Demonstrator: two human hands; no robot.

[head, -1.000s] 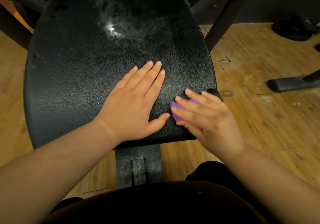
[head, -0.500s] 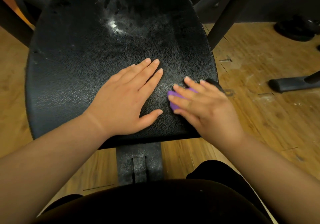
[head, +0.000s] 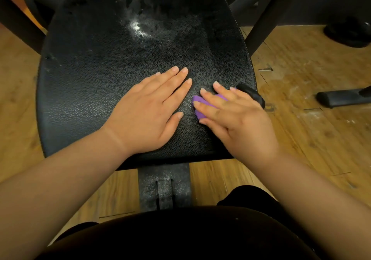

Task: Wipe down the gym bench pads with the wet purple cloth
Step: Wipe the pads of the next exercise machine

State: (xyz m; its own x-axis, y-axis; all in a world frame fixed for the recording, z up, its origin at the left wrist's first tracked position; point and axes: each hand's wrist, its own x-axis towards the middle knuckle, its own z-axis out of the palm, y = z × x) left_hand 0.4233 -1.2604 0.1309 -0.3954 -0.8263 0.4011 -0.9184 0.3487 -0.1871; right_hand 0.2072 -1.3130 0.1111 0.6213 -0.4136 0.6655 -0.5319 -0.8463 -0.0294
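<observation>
Fingers (head: 210, 99) of the right hand (head: 236, 121) pressing the purple cloth (head: 197, 100) onto the bench pad (head: 96, 63).
Right fingers lie straight and slightly spread over the cloth, near the pad's right edge; the left hand (head: 146, 113) rests flat just beside it, fingers straight and close together. White residue (head: 136, 26) marks the pad's far part.

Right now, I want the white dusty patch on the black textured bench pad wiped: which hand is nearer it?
Left. The left hand rests on the pad short of the dusty patch; the right hand, on the purple cloth, is farther, by its right edge.
</observation>
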